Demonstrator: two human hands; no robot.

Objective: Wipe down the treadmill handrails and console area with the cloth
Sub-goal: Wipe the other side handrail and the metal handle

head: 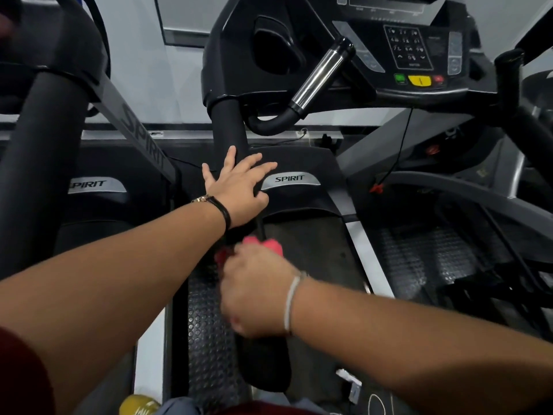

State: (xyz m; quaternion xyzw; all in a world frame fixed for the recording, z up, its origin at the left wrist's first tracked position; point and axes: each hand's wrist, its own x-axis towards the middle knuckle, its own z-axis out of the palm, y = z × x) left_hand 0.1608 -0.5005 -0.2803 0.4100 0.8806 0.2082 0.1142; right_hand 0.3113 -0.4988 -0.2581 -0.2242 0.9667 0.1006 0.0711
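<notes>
pink cloth (270, 245) is bunched under the right hand (258, 292), fingers curled shut on it and pressed on the black left handrail (229, 130) — motion-blurred, so exact contact unclear. rail's long axis runs from near the body up toward the console (419, 52). left hand (239, 184) rests further up the same rail, fingers spread open, holding nothing — it lies right in the wipe path. right hand is the working one; judgement: next stroke goes up-rail, left hand must clear first.
</notes>
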